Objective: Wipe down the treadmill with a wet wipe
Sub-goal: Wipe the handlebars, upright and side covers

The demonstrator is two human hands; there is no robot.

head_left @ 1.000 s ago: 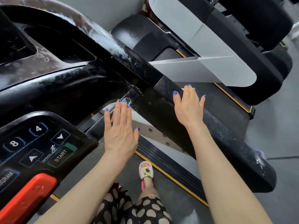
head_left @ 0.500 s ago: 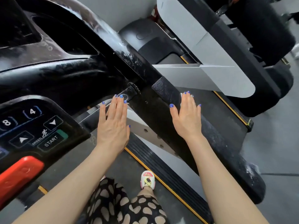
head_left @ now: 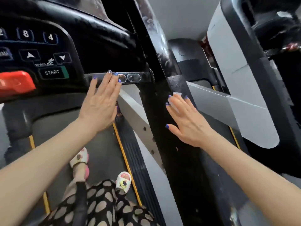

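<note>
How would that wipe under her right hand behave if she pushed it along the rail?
The wipe looks thin and limp, so it would probably bunch up or fold. Pressed flat under the right hand, it likely glides along the rail, whose surface looks smooth.

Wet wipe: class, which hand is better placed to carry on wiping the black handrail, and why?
The right hand. Its fingers lie flat on the black handrail with the wet wipe showing beneath them. The left hand is empty, reaching toward the console bar.

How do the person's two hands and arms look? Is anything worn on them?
Both forearms are bare: no sleeves, watch or bracelets show. The left hand and the right hand have fingernails painted bright blue. No rings or gloves are visible on either hand.
</note>
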